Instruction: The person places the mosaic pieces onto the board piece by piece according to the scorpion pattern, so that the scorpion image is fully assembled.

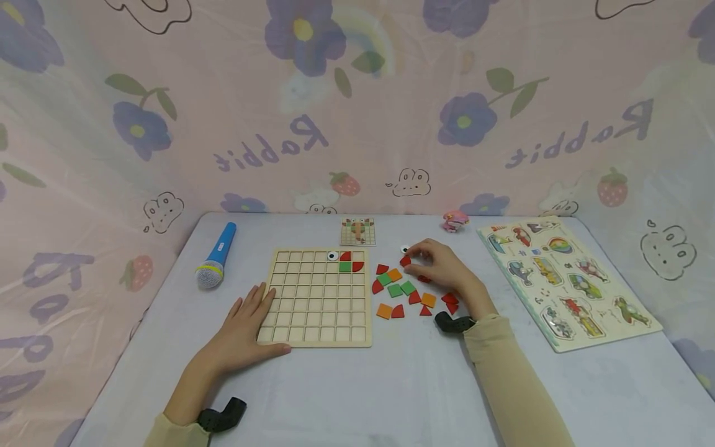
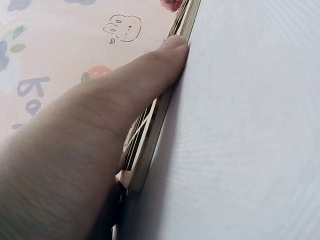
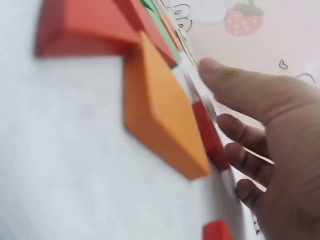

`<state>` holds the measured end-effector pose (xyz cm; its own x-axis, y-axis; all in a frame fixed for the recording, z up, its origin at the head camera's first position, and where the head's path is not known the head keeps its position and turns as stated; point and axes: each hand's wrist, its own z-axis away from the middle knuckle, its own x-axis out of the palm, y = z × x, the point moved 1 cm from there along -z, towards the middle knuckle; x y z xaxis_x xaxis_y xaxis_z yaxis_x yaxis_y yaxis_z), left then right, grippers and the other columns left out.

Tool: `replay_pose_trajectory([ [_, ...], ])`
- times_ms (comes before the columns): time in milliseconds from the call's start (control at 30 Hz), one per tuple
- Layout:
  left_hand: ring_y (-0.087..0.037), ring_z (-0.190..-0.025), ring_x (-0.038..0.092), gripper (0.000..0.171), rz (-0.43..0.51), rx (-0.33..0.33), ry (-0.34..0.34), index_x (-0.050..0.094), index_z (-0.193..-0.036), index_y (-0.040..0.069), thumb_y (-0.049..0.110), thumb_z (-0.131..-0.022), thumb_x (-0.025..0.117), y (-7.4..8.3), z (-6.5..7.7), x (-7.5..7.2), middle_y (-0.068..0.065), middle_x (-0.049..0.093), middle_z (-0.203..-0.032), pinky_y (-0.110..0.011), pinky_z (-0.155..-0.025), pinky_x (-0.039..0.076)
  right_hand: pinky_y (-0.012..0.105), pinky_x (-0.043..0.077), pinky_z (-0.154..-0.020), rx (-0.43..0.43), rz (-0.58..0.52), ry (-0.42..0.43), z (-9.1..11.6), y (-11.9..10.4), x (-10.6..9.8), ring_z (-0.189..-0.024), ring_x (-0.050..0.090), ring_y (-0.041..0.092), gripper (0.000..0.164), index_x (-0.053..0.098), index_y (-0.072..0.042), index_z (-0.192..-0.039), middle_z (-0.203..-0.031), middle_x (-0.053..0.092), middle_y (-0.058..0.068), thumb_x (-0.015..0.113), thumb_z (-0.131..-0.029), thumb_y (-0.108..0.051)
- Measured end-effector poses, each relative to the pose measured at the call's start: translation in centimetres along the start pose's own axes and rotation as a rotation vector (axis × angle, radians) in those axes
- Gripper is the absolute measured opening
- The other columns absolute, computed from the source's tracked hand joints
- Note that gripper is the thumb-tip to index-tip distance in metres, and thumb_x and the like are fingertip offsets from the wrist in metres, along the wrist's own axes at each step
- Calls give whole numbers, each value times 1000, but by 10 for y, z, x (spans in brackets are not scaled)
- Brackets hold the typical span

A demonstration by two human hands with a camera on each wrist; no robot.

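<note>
My left hand (image 1: 242,329) rests at the near left corner of a wooden grid board (image 1: 313,304), fingers spread on its left edge. In the left wrist view the thumb (image 2: 155,65) lies straight along the board's side. A round eye piece (image 1: 332,256), red pieces (image 1: 357,266) and a green square (image 1: 345,266) sit in the upper right cells. My right hand (image 1: 444,267) is right of the board, thumb and index finger around a red piece (image 1: 405,261); whether they pinch it is unclear. Another eye piece (image 1: 404,249) shows partly behind the index finger.
Loose red, green and orange pieces (image 1: 395,290) lie between board and right hand. A pattern card (image 1: 358,232) stands behind the board, a pink toy (image 1: 455,221) at the back. The blue microphone (image 1: 218,254) lies left, a picture puzzle board (image 1: 570,282) right.
</note>
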<state>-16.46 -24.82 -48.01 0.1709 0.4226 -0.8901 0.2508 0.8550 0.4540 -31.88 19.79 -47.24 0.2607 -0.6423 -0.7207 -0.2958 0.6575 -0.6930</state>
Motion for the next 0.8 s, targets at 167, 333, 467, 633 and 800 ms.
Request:
replay_pose_trajectory([
  [167,-41,-164,5,127,1,-14,-17,20,-169,3,73,-80,78,-1,0,2,-24,12,-176,-62,-130,5,45,49,-96,-19,27,3,-2,-19,3,-107,55,28,37,74,-10,-126,-116,66,9,83,-95,-28],
  [333,-42,-164,6,127,11,-6,-6,20,-169,3,73,-81,78,0,-1,1,-26,12,-175,-63,-129,5,42,48,-90,-64,57,-23,-7,-44,14,-104,55,27,33,75,-10,-123,-110,65,7,81,-96,-29],
  [467,-42,-164,5,127,10,-6,-6,20,-169,3,73,-81,78,-1,-1,0,-25,12,-176,-63,-129,5,39,46,-83,-142,75,-49,-10,-65,27,-98,55,26,33,75,-9,-122,-106,64,8,81,-96,-29],
  [633,-39,-165,4,128,-5,-20,-19,19,-170,6,75,-80,77,-3,-3,2,-21,10,-177,-61,-130,4,37,48,-83,-227,93,-57,-20,-86,45,-97,56,25,33,74,-8,-121,-106,64,7,81,-96,-28],
  [800,-41,-164,6,127,2,-15,-9,21,-169,4,75,-80,78,-3,-1,2,-22,11,-177,-62,-130,5,40,51,-90,-261,80,-81,-36,-100,67,-101,57,24,34,75,-8,-122,-107,66,6,81,-96,-28],
])
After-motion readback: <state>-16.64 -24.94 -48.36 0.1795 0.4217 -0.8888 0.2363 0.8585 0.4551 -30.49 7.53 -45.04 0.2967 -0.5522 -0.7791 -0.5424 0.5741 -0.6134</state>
